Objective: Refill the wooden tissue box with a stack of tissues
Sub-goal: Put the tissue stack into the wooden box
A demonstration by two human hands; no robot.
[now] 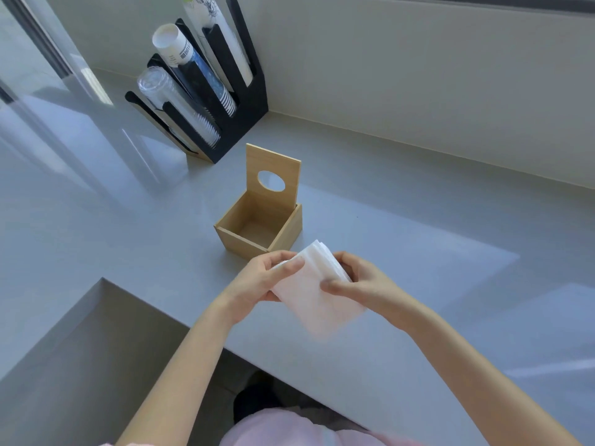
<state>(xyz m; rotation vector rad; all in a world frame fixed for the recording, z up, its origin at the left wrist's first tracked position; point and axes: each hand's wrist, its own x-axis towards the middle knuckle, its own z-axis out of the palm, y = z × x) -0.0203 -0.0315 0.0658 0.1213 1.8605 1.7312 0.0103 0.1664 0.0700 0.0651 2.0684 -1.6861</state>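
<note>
The wooden tissue box (283, 235) stands on the grey counter, open and empty inside. Its lid (254, 169), with an oval hole, stands upright at the box's far side. A stack of white tissues (314, 296) is held just in front of the box, above the counter. My left hand (260, 281) grips the stack's left edge with thumb on top. My right hand (357, 281) holds the right edge, fingers curled around it. The stack's near end is blurred.
A black cup holder (248, 101) with stacks of clear and paper cups stands at the back left against the wall. The grey counter (450, 284) has a step-shaped front edge at the lower left. The wall runs close behind the box.
</note>
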